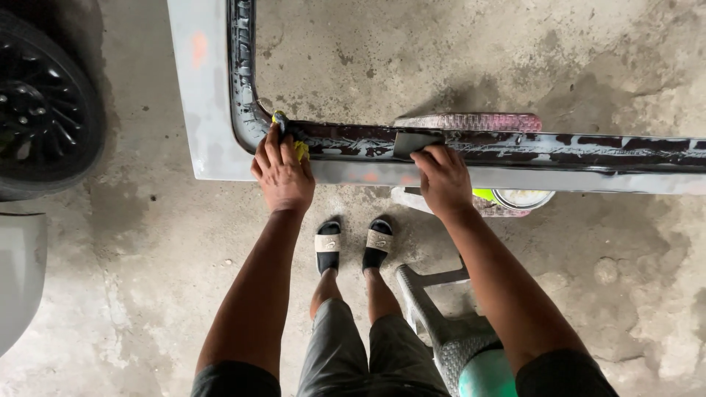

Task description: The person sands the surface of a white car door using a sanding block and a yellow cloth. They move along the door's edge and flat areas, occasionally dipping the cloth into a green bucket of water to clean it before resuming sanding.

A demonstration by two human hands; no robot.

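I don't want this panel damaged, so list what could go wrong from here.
1. The right hand presses a dark sanding pad at the grey panel edge; it might slip off.
2. The left hand pins a yellow cloth at the corner, where wet residue could smear.
3. The container under the panel could get knocked.

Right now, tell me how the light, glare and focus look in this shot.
Head view: soft, even daylight with faint shadows under the panel; wet glare on the dark strip; left hand with a yellow cloth and right hand on a scraper are sharp; the tyre sits in dim shade; wide-angle stretch at the edges.
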